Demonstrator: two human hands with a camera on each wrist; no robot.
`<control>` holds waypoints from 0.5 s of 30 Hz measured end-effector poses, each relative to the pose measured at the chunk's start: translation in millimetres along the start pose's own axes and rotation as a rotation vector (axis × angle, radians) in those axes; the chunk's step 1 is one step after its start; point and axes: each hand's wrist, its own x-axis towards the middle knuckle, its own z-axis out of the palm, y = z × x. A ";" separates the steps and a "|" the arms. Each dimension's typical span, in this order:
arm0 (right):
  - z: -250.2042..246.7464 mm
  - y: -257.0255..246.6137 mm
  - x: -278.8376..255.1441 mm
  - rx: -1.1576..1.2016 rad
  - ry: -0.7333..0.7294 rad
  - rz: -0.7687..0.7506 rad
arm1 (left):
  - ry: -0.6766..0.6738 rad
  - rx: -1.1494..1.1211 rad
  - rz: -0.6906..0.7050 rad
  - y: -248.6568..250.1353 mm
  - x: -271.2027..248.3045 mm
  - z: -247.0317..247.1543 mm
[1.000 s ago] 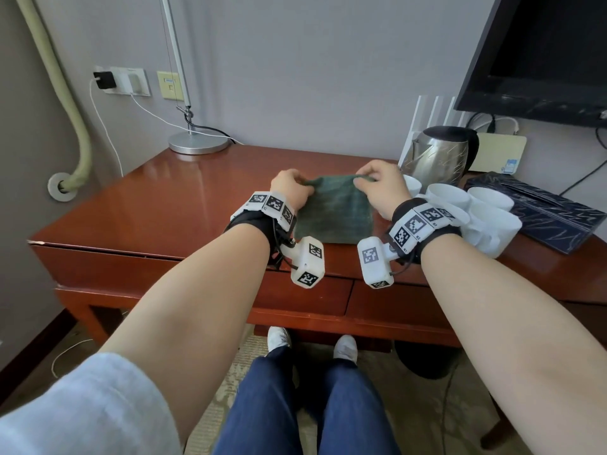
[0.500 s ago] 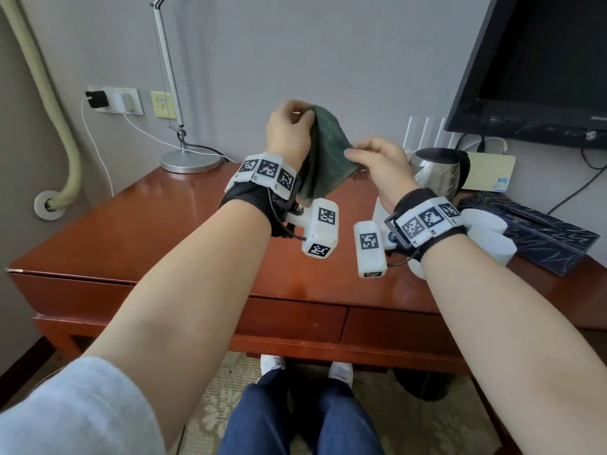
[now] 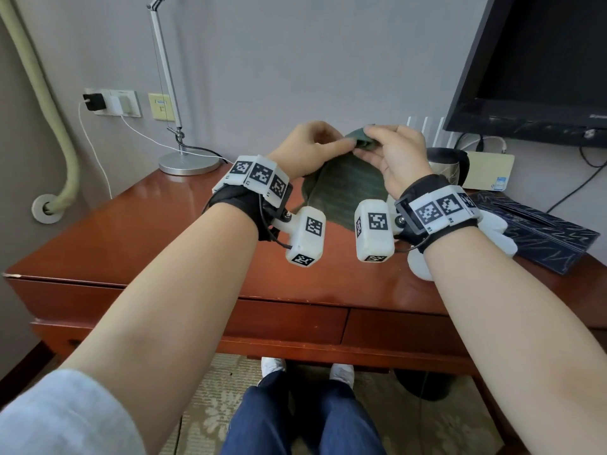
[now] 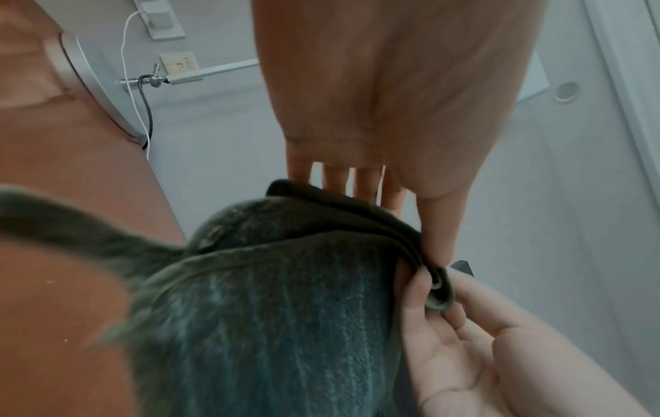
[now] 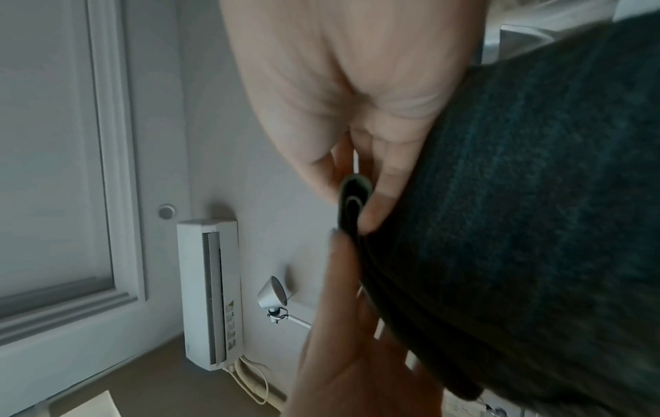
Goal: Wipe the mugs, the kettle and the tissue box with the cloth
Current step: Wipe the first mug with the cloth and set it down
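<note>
A dark green cloth (image 3: 345, 188) hangs in the air above the desk. My left hand (image 3: 346, 145) and right hand (image 3: 365, 141) meet at its top edge, and both pinch the folded corners together. In the left wrist view the left thumb (image 4: 439, 239) presses the cloth (image 4: 285, 310) against the fingers, and the right hand (image 4: 464, 324) pinches the same corner. The right wrist view shows the doubled cloth edge (image 5: 351, 203) between my right fingertips. The steel kettle (image 3: 448, 162) stands behind my right hand. White mugs (image 3: 499, 226) and the dark tissue box (image 3: 538, 231) lie partly hidden by my right wrist.
The red-brown wooden desk (image 3: 131, 231) has drawers along its front. A lamp base (image 3: 189, 162) stands at the back left, with cables running to wall sockets (image 3: 115, 101). A black TV (image 3: 542, 60) hangs at the upper right, above a beige card (image 3: 489, 172).
The cloth has gone from flat on the desk to lifted in the air. My two hands have come together, bringing its upper corners onto each other.
</note>
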 end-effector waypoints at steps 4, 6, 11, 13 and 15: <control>-4.3 -2.3 3.2 -0.130 0.096 -0.046 | -0.010 0.045 0.031 2.3 -0.5 2.7; -7.0 -1.7 5.8 -0.181 0.134 -0.061 | -0.044 0.045 0.016 5.6 -2.5 6.0; -14.0 3.0 11.1 -0.261 0.175 -0.061 | -0.143 -0.037 -0.051 6.1 -5.7 11.6; -16.0 6.6 11.4 -0.344 0.136 -0.062 | -0.079 -0.013 -0.025 6.0 -3.6 11.9; -15.4 8.1 9.3 -0.487 0.068 -0.072 | 0.010 -0.021 0.005 7.6 -1.1 10.8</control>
